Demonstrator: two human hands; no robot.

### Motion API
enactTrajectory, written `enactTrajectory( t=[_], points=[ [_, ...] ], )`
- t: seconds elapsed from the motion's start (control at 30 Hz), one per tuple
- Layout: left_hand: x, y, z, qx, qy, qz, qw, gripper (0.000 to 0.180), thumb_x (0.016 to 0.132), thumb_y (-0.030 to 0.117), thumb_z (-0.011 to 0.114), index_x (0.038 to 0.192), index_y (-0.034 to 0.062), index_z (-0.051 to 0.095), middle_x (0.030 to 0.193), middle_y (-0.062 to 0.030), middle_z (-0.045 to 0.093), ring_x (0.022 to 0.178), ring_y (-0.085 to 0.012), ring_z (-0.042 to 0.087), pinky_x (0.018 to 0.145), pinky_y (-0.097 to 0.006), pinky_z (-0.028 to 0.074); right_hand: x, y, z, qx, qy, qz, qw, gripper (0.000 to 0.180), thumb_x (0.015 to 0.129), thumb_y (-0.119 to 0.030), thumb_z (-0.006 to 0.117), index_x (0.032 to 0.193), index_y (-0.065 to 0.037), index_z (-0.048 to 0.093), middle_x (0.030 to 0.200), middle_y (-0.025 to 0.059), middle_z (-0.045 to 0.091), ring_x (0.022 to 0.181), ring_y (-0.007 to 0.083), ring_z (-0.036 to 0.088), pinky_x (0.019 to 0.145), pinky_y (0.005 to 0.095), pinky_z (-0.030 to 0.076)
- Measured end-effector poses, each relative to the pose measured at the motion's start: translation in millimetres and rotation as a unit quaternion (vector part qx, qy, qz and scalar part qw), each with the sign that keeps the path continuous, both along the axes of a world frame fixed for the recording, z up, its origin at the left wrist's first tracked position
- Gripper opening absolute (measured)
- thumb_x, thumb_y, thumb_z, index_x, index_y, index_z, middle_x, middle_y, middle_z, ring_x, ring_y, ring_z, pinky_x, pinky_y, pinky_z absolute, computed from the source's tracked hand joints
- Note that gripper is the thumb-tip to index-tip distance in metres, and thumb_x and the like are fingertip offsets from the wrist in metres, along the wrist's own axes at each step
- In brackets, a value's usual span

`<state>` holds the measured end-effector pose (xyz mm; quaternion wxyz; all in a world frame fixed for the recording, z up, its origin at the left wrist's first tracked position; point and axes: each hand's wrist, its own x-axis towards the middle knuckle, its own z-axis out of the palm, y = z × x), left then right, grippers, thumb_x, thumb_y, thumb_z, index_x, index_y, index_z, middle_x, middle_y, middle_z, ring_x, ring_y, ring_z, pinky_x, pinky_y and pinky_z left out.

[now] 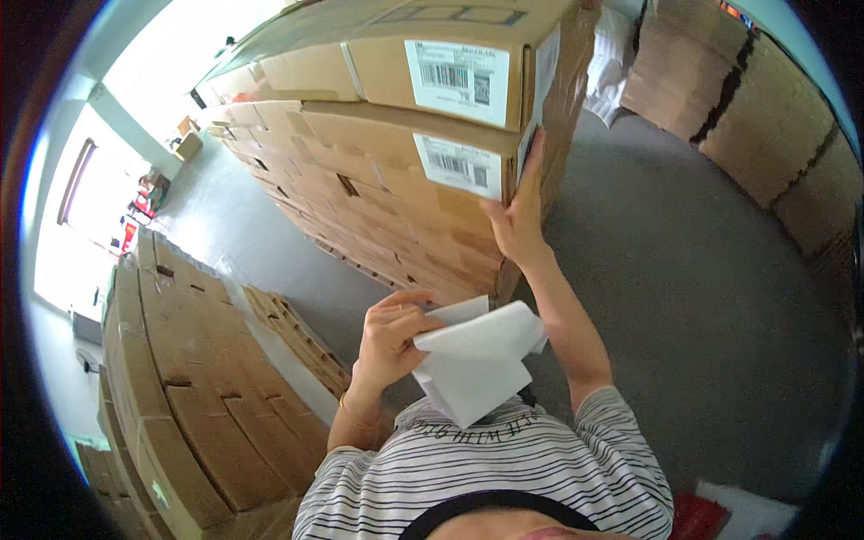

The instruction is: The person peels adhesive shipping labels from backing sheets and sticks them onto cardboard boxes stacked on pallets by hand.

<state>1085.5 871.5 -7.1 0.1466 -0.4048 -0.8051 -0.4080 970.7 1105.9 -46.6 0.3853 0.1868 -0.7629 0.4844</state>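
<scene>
My left hand (392, 337) is closed round a folded bundle of white paper sheets (481, 355), held in front of my chest. My right hand (522, 211) reaches forward to the near corner of a stacked cardboard box (360, 135). Its fingers lie stretched along the box's right side and its thumb rests by the front edge. Just left of the thumb, a white barcode label (459, 165) sits on the box front. Another barcode label (457, 79) is on the upper box (387, 67). A white strip on the right side, above my fingertips, is seen edge-on.
A second stack of cardboard boxes (193, 396) stands at the left beside a wooden pallet (297, 337). Tall brown cardboard (774, 126) lines the far right. Grey floor (684, 297) runs between them. A red item (697, 517) lies at lower right.
</scene>
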Motion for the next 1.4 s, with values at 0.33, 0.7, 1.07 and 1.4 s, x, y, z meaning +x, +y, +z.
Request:
enactTrajectory(
  t=[0.33, 0.7, 1.07, 1.4],
  points=[
    [-7.7, -18.8, -15.3, 0.090, -0.072, 0.026, 0.993, 0.014, 0.059, -0.001, 0.065, 0.073, 0.0019, 0.067, 0.056, -0.0058, 0.057, 0.063, -0.0238, 0.064, 0.084, -0.040, 0.053, 10.1, -20.6, 21.4, 0.031, -0.047, -0.111, 0.992, 0.098, 0.083, -0.039, 0.069, 0.143, 0.013, 0.012, 0.142, 0.0365, 0.028, 0.131, 0.0474, 0.033, 0.108, 0.0447, 0.030],
    [-15.0, -34.7, -43.2, 0.127, -0.208, -0.012, 0.970, 0.012, 0.058, 0.002, 0.067, 0.070, -0.0004, 0.068, 0.059, -0.0057, 0.062, 0.073, -0.0279, 0.068, 0.075, -0.037, 0.054, 149.2, -21.9, 36.6, -0.085, -0.253, 0.223, 0.938, 0.032, 0.080, -0.012, 0.072, 0.109, 0.000, 0.065, 0.095, 0.0072, 0.067, 0.083, 0.0172, 0.064, 0.079, 0.0321, 0.052],
    [-26.4, -53.3, -86.4, 0.105, -0.230, -0.016, 0.967, 0.017, 0.058, 0.006, 0.073, 0.074, 0.0028, 0.069, 0.065, -0.0056, 0.065, 0.061, -0.0224, 0.063, 0.084, -0.041, 0.053, 142.8, -49.2, -10.7, -0.059, -0.290, 0.143, 0.944, 0.013, 0.079, -0.009, 0.073, 0.092, -0.005, 0.070, 0.083, 0.0049, 0.069, 0.070, 0.0168, 0.064, 0.057, 0.0281, 0.048],
    [-51.9, -134.1, -73.9, 0.238, -0.130, 0.342, 0.900, 0.019, 0.072, -0.005, 0.071, 0.090, -0.0014, 0.066, 0.091, -0.0058, 0.063, 0.083, -0.0137, 0.056, 0.074, -0.026, 0.047, 144.0, -21.4, -21.7, -0.171, -0.280, 0.333, 0.884, 0.017, 0.075, -0.014, 0.078, 0.082, -0.001, 0.071, 0.086, 0.0171, 0.072, 0.080, 0.0263, 0.071, 0.069, 0.0291, 0.053]
  ],
)
